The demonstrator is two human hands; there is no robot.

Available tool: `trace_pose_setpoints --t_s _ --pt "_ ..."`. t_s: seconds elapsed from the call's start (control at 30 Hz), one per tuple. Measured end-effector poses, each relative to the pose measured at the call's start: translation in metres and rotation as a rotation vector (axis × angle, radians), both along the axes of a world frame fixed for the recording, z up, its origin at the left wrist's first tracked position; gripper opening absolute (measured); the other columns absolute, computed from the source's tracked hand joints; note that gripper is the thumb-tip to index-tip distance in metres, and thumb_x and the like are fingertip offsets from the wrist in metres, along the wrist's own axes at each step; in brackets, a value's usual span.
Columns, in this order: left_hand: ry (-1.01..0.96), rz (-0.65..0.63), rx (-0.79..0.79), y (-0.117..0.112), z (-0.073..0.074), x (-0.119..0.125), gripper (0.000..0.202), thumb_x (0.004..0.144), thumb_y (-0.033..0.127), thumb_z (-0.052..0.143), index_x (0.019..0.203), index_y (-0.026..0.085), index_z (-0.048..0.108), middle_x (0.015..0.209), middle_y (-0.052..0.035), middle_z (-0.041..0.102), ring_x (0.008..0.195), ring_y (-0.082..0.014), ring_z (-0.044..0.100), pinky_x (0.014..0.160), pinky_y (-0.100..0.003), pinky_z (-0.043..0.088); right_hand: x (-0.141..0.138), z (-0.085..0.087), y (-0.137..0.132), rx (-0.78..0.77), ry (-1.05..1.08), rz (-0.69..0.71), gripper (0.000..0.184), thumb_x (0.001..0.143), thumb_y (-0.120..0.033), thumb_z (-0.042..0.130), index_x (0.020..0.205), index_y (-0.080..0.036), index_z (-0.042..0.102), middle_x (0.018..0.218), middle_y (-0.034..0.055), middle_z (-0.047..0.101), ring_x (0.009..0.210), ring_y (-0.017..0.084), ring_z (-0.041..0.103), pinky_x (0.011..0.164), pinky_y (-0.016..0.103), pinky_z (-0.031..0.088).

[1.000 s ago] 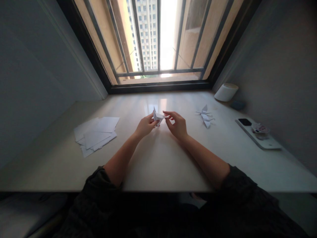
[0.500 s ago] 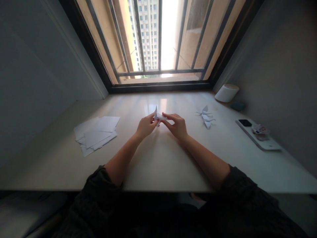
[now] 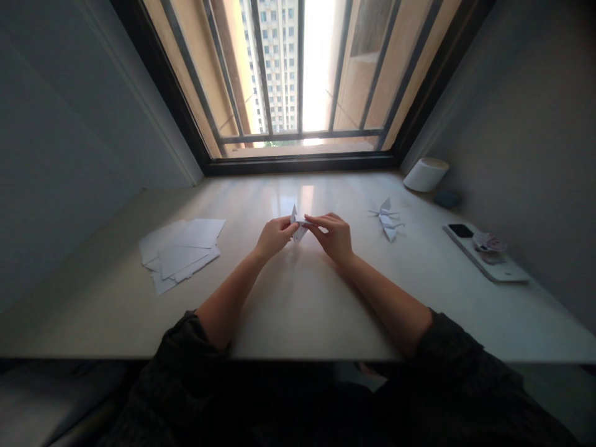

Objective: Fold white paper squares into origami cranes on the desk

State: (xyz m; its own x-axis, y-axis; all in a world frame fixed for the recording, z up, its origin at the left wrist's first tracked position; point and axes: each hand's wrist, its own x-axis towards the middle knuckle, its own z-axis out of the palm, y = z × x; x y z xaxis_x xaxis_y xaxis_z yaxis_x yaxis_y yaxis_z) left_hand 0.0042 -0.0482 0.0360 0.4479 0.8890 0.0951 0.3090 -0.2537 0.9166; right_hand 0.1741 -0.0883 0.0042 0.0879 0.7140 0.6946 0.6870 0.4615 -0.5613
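Note:
Between my two hands, above the middle of the white table, is a small piece of folded white paper (image 3: 299, 233). One pointed flap of it stands up and another part hangs down. My left hand (image 3: 274, 237) pinches its left side between thumb and fingers. On the other side, my right hand (image 3: 334, 234) is closed on the paper's right end, thumb below and fingers on top. Parts of the paper are hidden behind the fingers. To the right of my right hand lie folded paper cranes (image 3: 387, 221), close together on the table.
Loose white paper sheets (image 3: 186, 248) lie overlapping on the left. At the right are a phone (image 3: 500, 268) with a round clear item (image 3: 490, 243) on it, a white cylindrical object (image 3: 426, 174) and a dark blue object (image 3: 447, 198). A barred window (image 3: 302, 164) is behind the table (image 3: 298, 310).
The folded paper has tilted slightly, and more of its lower part shows between my hands. My right fingers have straightened and pressed closer together on its right end.

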Motion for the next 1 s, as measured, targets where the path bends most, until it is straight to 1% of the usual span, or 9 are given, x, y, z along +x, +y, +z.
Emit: trace_pose_setpoints --t_s 0.13,0.23,0.33,0.47,0.57,0.67,0.73,0.87,1.0 --pt "-0.038 -0.002 -0.084 0.002 -0.002 0.002 0.030 0.080 0.036 0.049 0.088 0.015 0.068 0.075 -0.0046 0.067 0.068 -0.0165 0.063 0.057 -0.024 0.046 -0.001 0.003 -0.002 0.007 -0.052 0.041 0.023 0.086 -0.033 0.062 0.106 -0.030 0.071 0.092 0.0018 0.074 0.080 0.019 0.062 0.075 0.036 0.052" --pt "-0.129 0.026 -0.163 0.003 -0.002 0.003 0.029 0.081 0.035 0.047 0.090 0.015 0.067 0.081 -0.0057 0.068 0.072 -0.0163 0.064 0.062 -0.025 0.047 -0.002 0.006 -0.003 0.021 -0.037 0.044 0.034 0.084 -0.033 0.064 0.118 -0.031 0.065 0.104 0.0038 0.071 0.090 0.021 0.061 0.082 0.038 0.051" --pt "-0.221 0.064 -0.224 0.003 -0.001 0.001 0.028 0.080 0.038 0.053 0.091 0.016 0.067 0.089 -0.0066 0.068 0.081 -0.0170 0.064 0.070 -0.028 0.048 -0.001 0.005 -0.001 0.015 0.063 0.032 0.043 0.082 -0.038 0.066 0.124 -0.031 0.060 0.111 0.0057 0.066 0.091 0.020 0.060 0.082 0.038 0.052" --pt "-0.280 0.087 -0.250 0.006 -0.002 -0.001 0.026 0.078 0.038 0.059 0.089 0.016 0.068 0.089 -0.0064 0.069 0.082 -0.0160 0.063 0.075 -0.028 0.048 -0.001 0.000 0.005 -0.072 0.243 0.093 0.038 0.083 -0.043 0.062 0.119 -0.029 0.064 0.106 0.0052 0.066 0.084 0.017 0.062 0.072 0.032 0.052" --pt "-0.268 0.057 -0.204 0.007 -0.006 0.000 0.026 0.076 0.034 0.063 0.093 0.015 0.069 0.087 -0.0055 0.070 0.078 -0.0147 0.063 0.074 -0.028 0.048 -0.001 -0.001 0.006 -0.142 0.354 0.135 0.034 0.084 -0.044 0.059 0.112 -0.026 0.068 0.097 0.0046 0.069 0.083 0.016 0.062 0.068 0.029 0.050" --pt "-0.287 0.026 -0.114 0.007 -0.009 0.002 0.031 0.074 0.030 0.066 0.100 0.014 0.069 0.087 -0.0059 0.071 0.078 -0.0155 0.064 0.075 -0.028 0.049 -0.002 -0.002 0.007 -0.197 0.440 0.158 0.036 0.080 -0.046 0.064 0.109 -0.025 0.071 0.094 0.0048 0.070 0.080 0.016 0.062 0.066 0.028 0.048" --pt "-0.304 0.005 -0.070 0.006 -0.010 0.003 0.031 0.073 0.028 0.066 0.100 0.013 0.069 0.087 -0.0067 0.072 0.079 -0.0167 0.065 0.077 -0.030 0.050 -0.003 -0.003 0.008 -0.225 0.506 0.171 0.038 0.077 -0.047 0.067 0.106 -0.024 0.072 0.094 0.0050 0.071 0.077 0.016 0.062 0.067 0.029 0.049" --pt "-0.297 -0.032 -0.021 0.007 -0.011 0.003 0.031 0.075 0.027 0.062 0.102 0.014 0.071 0.094 -0.0067 0.073 0.085 -0.0189 0.065 0.078 -0.031 0.051 -0.004 -0.004 0.011 -0.290 0.638 0.218 0.044 0.071 -0.047 0.071 0.110 -0.024 0.070 0.090 0.0042 0.072 0.073 0.016 0.062 0.068 0.031 0.051" --pt "-0.238 -0.052 0.008 0.010 -0.013 0.001 0.033 0.075 0.029 0.062 0.103 0.016 0.072 0.094 -0.0053 0.073 0.083 -0.0187 0.065 0.077 -0.029 0.049 -0.005 -0.005 0.012 -0.311 0.656 0.239 0.048 0.068 -0.046 0.074 0.110 -0.025 0.070 0.093 0.0038 0.072 0.074 0.016 0.062 0.068 0.031 0.051"
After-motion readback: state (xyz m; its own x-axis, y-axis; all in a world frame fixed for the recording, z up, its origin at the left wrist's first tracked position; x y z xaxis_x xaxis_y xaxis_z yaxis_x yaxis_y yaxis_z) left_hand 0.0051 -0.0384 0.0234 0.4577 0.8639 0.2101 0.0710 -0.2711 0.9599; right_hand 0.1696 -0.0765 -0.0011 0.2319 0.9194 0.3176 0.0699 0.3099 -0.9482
